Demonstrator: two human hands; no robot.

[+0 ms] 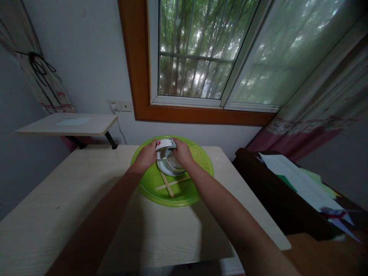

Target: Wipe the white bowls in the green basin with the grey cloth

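Observation:
A white bowl [164,144] with a red mark is tilted between my two hands, above a round green plastic tray [205,163]. My left hand [147,154] is closed on the bowl's left side. On its right side, my right hand [183,151] grips near a greyish patterned part whose shape I cannot make out. Beneath them, another pale bowl [176,164] appears to rest on a white plate [166,170], partly hidden by the held bowl and my right hand. Wooden chopsticks [167,185] lie crossed on the near part of the tray.
The tray sits on a pale wooden table [169,234] against the wall below a barred window [198,50]. A raised shelf [69,124] with black legs stands at the back left. To the right, a dark brown piece of furniture [270,195] bears papers [301,184].

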